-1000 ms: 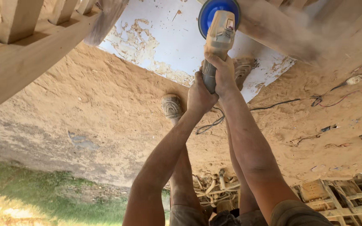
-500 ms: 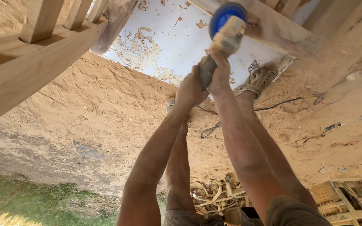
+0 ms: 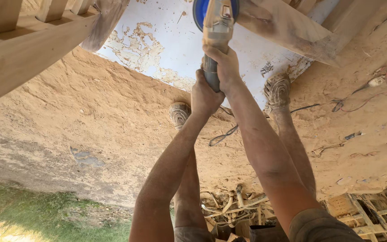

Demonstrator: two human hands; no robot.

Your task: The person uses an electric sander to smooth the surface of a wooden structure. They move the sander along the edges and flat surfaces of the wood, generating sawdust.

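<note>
Both my arms reach down to a dusty angle grinder with a blue disc guard. My right hand wraps the tool's body just behind the head. Lower on the grey rear handle is my left hand, also gripping it. The grinder's head sits against the end of a bare wooden plank that slants over a white board with peeling paint. My feet, in dusty shoes, stand on the sawdust, the left one beside the board's edge and the right one partly on it.
A wooden frame with slats fills the upper left. Orange sawdust covers the ground, with a cable trailing across it. Wood scraps and slatted crates lie at the lower right, and grass at the lower left.
The grinder and both hands have shifted a little to the left along the plank's end. Both hands keep their hold, and the view has moved closer.
</note>
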